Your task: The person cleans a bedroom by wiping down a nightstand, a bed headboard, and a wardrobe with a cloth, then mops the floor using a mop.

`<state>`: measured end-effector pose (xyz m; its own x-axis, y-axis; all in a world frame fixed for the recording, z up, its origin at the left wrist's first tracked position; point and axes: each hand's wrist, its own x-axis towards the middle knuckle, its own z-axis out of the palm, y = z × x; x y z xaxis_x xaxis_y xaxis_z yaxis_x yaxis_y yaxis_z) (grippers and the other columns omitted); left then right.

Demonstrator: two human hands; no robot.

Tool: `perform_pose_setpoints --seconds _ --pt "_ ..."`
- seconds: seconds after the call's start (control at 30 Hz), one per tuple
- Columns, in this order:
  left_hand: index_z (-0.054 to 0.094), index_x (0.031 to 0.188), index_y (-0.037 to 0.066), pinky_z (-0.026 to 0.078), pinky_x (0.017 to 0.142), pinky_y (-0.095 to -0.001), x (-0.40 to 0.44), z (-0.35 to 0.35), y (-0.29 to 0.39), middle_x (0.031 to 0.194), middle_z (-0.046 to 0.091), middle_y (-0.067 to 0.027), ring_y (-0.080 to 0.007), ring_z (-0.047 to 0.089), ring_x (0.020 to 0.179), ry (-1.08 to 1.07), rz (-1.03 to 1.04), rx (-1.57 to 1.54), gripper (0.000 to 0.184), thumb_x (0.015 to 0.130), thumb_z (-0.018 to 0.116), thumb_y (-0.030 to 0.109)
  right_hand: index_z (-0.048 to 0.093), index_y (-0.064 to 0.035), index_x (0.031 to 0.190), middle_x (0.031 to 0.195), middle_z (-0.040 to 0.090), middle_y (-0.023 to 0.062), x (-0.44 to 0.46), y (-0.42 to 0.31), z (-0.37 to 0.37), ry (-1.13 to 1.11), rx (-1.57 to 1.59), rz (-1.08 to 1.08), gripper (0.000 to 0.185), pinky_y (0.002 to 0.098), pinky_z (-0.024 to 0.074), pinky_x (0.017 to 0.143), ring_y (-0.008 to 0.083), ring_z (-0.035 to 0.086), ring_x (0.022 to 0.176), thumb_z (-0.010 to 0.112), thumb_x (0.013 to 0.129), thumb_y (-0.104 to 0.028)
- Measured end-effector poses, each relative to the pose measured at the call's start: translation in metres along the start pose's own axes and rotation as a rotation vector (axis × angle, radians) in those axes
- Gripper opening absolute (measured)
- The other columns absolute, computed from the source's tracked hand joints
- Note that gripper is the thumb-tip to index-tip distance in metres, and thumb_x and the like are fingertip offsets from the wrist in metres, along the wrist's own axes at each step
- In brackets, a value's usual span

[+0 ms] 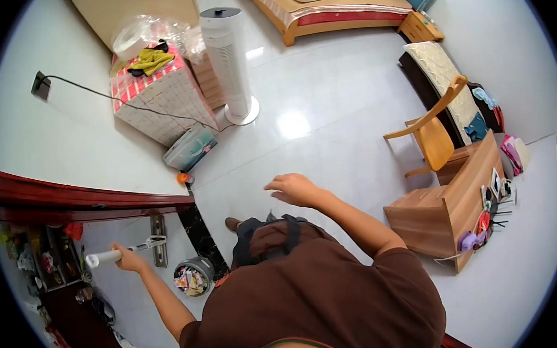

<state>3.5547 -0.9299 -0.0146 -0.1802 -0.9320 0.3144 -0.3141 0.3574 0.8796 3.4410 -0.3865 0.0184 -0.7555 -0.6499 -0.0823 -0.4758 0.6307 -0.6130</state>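
Observation:
My left hand (129, 258) is closed around the white handle of a mop (104, 257), out to the left past the doorway. The mop's metal bracket and long narrow head (159, 241) lie to the right of that hand, over the pale floor; whether the head touches the floor I cannot tell. My right hand (295, 190) hovers in front of my body with its fingers stretched out, holding nothing. Below the mop head stands a bin (194, 277) full of litter, close to my left side.
A dark threshold (201, 238) and red door frame (84, 200) divide two rooms. Ahead stand a white tower fan (229, 66), its cord running to the wall, and stacked boxes (161, 95). To the right are a wooden desk (419, 211), chair (434, 137) and bed (346, 16).

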Motion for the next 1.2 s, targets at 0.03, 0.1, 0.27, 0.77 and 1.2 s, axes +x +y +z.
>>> perform_pose_setpoints --seconds 0.03,0.1,0.27,0.77,1.2 --pt "0.063 0.088 -0.002 0.045 0.065 -0.0345 -0.024 0.006 -0.003 0.079 0.06 -0.0048 -0.0164 0.05 0.07 -0.085 0.053 0.02 0.024 0.093 0.067 0.02 0.067 -0.0132 0.116 0.103 0.068 0.0089 -0.004 -0.004 -0.007 0.016 0.06 -0.028 0.026 0.0419 0.0524 0.081 0.0298 0.065 0.093 0.064 0.091 -0.02" --pt "0.061 0.082 0.0 0.043 0.061 -0.0325 -0.076 0.009 0.01 0.072 0.057 -0.0009 -0.0131 0.048 0.066 -0.312 0.061 -0.028 0.021 0.092 0.069 0.018 0.066 -0.0131 0.118 0.102 0.068 0.0092 -0.014 -0.017 -0.021 0.043 0.186 -0.087 0.028 0.041 0.0527 0.08 0.0297 0.065 0.092 0.064 0.092 -0.021" --pt "0.062 0.082 0.0 0.044 0.063 -0.0302 -0.197 0.071 0.007 0.074 0.061 0.0007 -0.01 0.05 0.069 -0.688 0.332 -0.207 0.019 0.092 0.07 0.014 0.045 -0.0143 0.144 0.128 0.057 0.0154 -0.046 -0.07 -0.089 0.19 0.505 -0.282 0.061 0.04 0.0466 0.097 0.0315 0.056 0.116 0.067 0.091 -0.035" --pt "0.061 0.076 0.006 0.048 0.057 -0.0411 -0.351 0.116 0.219 0.069 0.06 -0.0145 -0.0353 0.061 0.063 -1.241 0.743 -0.325 0.016 0.075 0.075 0.013 0.071 -0.008 0.106 0.076 0.068 0.0034 -0.025 -0.04 -0.178 1.061 -0.044 -0.357 0.034 0.0319 0.052 0.053 0.0214 0.065 0.062 0.073 0.072 -0.002" --pt "0.064 0.084 0.005 0.047 0.062 -0.0363 -0.397 0.238 0.138 0.068 0.059 -0.0105 -0.0208 0.058 0.065 -2.102 0.404 0.184 0.033 0.084 0.077 0.035 0.069 0.0025 0.106 0.059 0.051 -0.0041 -0.029 0.064 -0.211 0.995 0.883 0.314 0.016 0.0207 0.0381 0.045 0.0021 0.045 0.049 0.058 0.097 -0.006"
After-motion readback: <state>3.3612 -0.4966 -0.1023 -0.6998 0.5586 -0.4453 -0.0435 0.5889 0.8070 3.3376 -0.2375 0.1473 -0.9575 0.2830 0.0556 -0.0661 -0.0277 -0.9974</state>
